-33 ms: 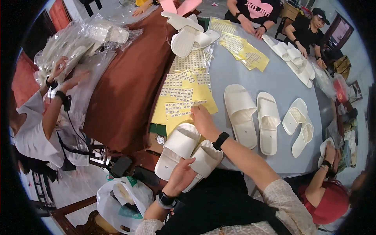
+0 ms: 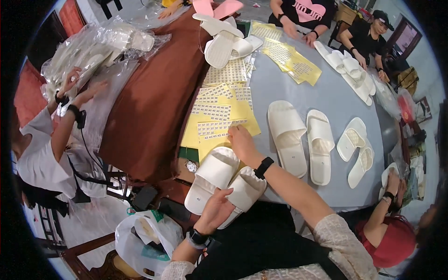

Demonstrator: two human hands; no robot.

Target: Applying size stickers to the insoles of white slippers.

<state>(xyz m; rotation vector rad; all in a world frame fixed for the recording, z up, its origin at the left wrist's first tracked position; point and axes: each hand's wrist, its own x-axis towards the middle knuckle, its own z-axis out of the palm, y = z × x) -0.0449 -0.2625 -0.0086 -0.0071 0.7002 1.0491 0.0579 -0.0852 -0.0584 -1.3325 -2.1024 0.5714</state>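
A pair of white open-toed slippers, a left one [image 2: 212,172] and a right one [image 2: 247,189], lies at the near table edge in front of me. My left hand [image 2: 217,208] grips the heel part of the right slipper, thumb on top; its other fingers are mostly hidden. My right hand [image 2: 243,143] reaches past the slippers, with curled fingertips pinched at the edge of a yellow sticker sheet [image 2: 212,128] printed with rows of small numbers. Whether a single sticker is between those fingertips is too small to see. More yellow sheets [image 2: 215,99] overlap beyond it.
Right of my hand stand larger slippers [image 2: 287,135], another pair member [image 2: 320,149] and small slippers [image 2: 352,140]. Stacked slippers [image 2: 224,44] lie ahead. A brown cloth [image 2: 144,102] covers the left side. A plastic bag [image 2: 126,242] sits low left. Co-workers surround the table.
My hands and the slippers have not visibly moved. Across the table, a co-worker's hands have shifted slightly apart.
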